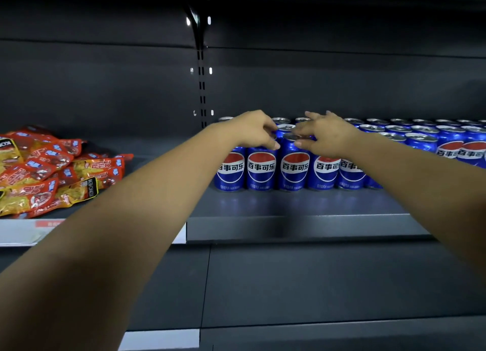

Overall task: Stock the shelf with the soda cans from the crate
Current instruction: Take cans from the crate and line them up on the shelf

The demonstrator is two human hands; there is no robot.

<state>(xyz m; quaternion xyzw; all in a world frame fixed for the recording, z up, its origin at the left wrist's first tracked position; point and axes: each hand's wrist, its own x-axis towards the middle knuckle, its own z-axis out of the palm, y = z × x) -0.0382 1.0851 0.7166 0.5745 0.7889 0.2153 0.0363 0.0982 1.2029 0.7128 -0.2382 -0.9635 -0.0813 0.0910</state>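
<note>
Blue soda cans stand in rows on the right half of the dark shelf, with a front row of several cans. My left hand reaches in from the lower left. Its fingers curl over the top of the second front can. My right hand comes in from the right. It lies over the fourth front can, and its thumb and forefinger pinch the top rim of the third front can. More cans fill the shelf to the right. No crate is in view.
A heap of red and yellow snack packets lies on the left half of the shelf. A slotted upright divides the back panel. A bare strip of shelf runs in front of the cans. A lower shelf edge shows at the bottom.
</note>
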